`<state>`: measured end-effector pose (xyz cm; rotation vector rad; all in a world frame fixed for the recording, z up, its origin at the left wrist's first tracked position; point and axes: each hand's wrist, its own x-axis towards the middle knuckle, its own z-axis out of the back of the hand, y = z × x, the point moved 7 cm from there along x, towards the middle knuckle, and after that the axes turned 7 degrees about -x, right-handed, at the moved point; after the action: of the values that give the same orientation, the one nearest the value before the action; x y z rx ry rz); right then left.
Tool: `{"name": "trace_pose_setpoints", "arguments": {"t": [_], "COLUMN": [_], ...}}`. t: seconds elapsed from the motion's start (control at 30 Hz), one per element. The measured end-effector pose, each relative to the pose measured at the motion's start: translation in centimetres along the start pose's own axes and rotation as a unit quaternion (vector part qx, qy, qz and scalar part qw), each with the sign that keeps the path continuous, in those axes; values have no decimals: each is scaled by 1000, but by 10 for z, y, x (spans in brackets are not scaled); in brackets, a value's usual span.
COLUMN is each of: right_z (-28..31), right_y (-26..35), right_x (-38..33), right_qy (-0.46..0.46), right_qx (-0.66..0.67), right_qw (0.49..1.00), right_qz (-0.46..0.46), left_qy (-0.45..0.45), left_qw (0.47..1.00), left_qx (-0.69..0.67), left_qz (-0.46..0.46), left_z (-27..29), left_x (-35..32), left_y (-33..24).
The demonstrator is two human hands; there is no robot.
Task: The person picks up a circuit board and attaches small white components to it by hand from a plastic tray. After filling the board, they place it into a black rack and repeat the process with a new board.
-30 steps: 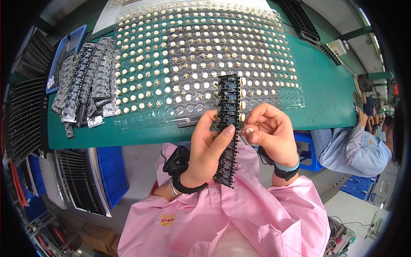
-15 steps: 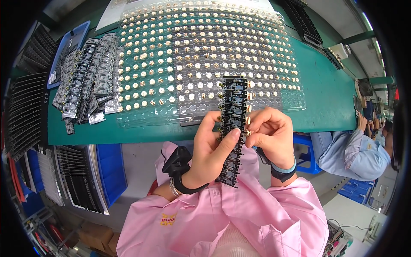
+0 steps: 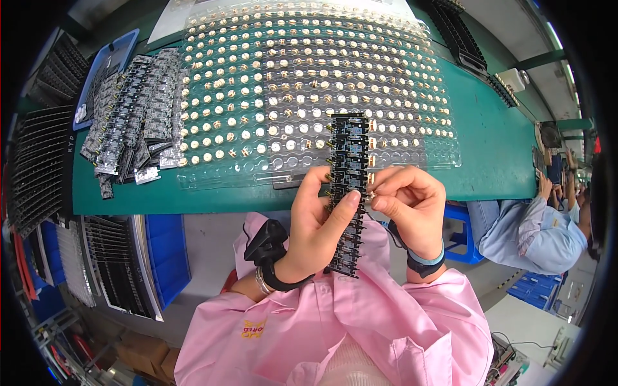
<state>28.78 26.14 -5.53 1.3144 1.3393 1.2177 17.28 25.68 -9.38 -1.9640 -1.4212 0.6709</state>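
Note:
A long strip of black circuit boards point(image 3: 349, 154) stands nearly upright in front of my chest, its top end over the near edge of a clear tray. My left hand point(image 3: 315, 225) is closed on the strip's lower half, thumb lying across its face. Several small round cream-coloured components point(image 3: 372, 143) stick out along the strip's right edge; small metallic tips line the left edge. Beside that right edge, my right hand point(image 3: 412, 202) is pinched, thumb and fingertips around one small round component point(image 3: 372, 194), mostly hidden by the fingers.
Clear plastic trays point(image 3: 222, 174) with rows of round components cover much of the green table point(image 3: 489, 161). At left lie a pile of board strips point(image 3: 122, 122) and a blue bin point(image 3: 132, 40). Black racks point(image 3: 38, 167) stand farther left. A person in light blue point(image 3: 534, 228) sits at right.
My right thumb and fingertips have shifted slightly up and parted a little at the strip's edge. The strip is slightly more upright; my left hand keeps its hold.

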Motion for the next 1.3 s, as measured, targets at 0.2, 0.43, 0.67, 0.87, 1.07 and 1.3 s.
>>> {"name": "trace_pose_setpoints", "arguments": {"t": [0.2, 0.43, 0.67, 0.87, 1.07, 1.3], "right_z": [1, 0, 29, 96, 89, 85], "right_y": [9, 17, 23, 41, 25, 25], "right_x": [-3, -4, 2, 23, 36, 35], "right_qy": [-10, -2, -53, -174, -149, -158], "right_qx": [-85, -186, -243, -602, -618, -612], "right_qw": [995, 978, 966, 775, 772, 775], "right_qz": [43, 95, 64, 79, -1, -5], "left_qy": [8, 8, 10, -27, -43, -43], "left_qw": [999, 999, 1000, 999, 999, 999], "left_qx": [36, 44, -2, -17, -11, -4], "left_qz": [-6, -4, 29, 33, 30, 26], "left_z": [1, 2, 6, 14, 13, 16], "left_x": [0, 0, 0, 3, 4, 3], "left_y": [0, 3, 3, 3, 4, 3]}}
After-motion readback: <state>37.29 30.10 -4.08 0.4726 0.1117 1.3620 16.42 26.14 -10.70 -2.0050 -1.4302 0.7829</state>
